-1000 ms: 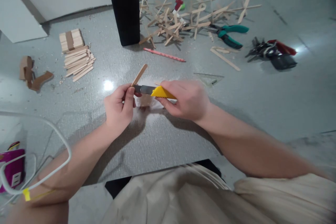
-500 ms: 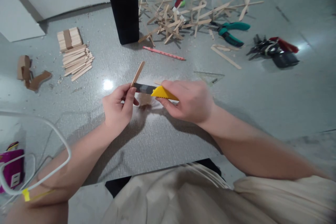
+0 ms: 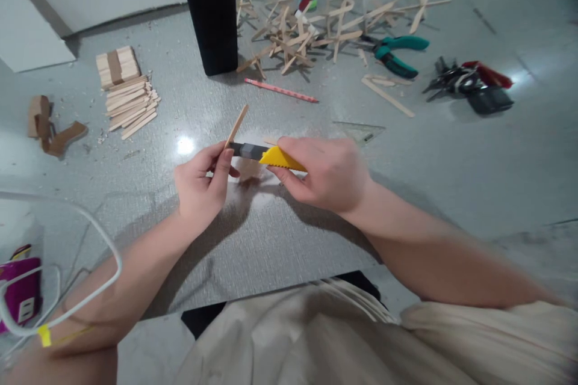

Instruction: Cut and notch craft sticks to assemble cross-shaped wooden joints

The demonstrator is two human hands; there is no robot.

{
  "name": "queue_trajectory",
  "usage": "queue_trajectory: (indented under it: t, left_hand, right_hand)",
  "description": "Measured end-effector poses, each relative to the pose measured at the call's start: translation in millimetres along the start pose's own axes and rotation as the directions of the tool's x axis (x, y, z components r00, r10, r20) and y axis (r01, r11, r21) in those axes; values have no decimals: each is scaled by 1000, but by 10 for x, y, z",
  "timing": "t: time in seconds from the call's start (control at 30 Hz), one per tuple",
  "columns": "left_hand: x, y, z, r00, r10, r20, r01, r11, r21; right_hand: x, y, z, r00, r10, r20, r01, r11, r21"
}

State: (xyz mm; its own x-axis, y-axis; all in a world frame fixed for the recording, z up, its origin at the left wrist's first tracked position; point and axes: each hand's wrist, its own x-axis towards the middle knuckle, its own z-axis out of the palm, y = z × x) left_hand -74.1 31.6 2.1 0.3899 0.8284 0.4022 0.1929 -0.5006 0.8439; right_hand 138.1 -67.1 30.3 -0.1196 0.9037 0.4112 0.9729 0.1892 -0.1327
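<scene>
My left hand (image 3: 203,183) pinches a wooden craft stick (image 3: 237,124) near its lower end, the stick slanting up to the right. In my right hand (image 3: 327,171) is a yellow utility knife (image 3: 280,158), with the fingers wrapped round its handle. The knife's dark blade reaches left and meets the stick just above my left thumb. A thin sliver of wood (image 3: 271,142) shows beside my right forefinger. Where exactly the blade's edge touches the wood is hard to make out.
Behind my hands lie a pink pencil (image 3: 280,90) and a clear set square (image 3: 360,131). Stacked craft sticks (image 3: 132,102) are at left, brown paper strips (image 3: 43,126) beyond. At the back are a black phone-like slab (image 3: 211,15), joined sticks (image 3: 293,42), teal-handled pliers (image 3: 397,55) and a white cable (image 3: 108,237).
Both hands keep their hold on the stick and the knife, with almost no movement. The whole view has shifted slightly.
</scene>
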Motion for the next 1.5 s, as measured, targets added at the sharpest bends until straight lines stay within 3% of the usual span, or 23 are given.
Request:
queue_trajectory:
  t: [0.2,0.37,0.67,0.87,1.03,1.17,1.27,1.37,1.43,1.5]
  left_hand:
    - [-11,6,13,1000,-22,-12,22,1000,-11]
    - [0,30,16,1000,-16,-9,15,999,-29]
    - [-10,20,9,999,-45,7,45,998,-37]
    - [5,32,-2,998,-62,22,63,997,-42]
    - [10,57,-26,994,-95,48,96,995,-25]
    - [15,51,-23,992,-114,58,116,992,-47]
    - [25,54,-14,988,-145,48,148,986,-82]
    - [30,76,-12,989,-132,73,138,986,-89]
    - [31,95,-17,984,-78,162,92,992,-82]
    - [30,108,-23,959,-20,284,47,995,-89]
  right_hand:
    - [-4,-28,-2,1000,27,2,-27,1000,10]
    - [-9,-44,7,996,14,-85,-13,1000,12]
    - [-10,-87,2,991,36,-127,-44,997,-61]
    - [9,-60,-20,998,40,-39,-43,996,-81]
    - [17,-44,-39,995,6,-104,-18,993,-120]
    - [10,40,-66,988,82,-130,-93,992,-84]
    - [23,81,-70,969,167,-180,-162,986,44]
    - [54,64,-35,945,299,-133,-236,905,355]
    - [74,32,8,917,396,-40,-294,741,603]
    - [84,0,50,890,451,73,-328,520,789]
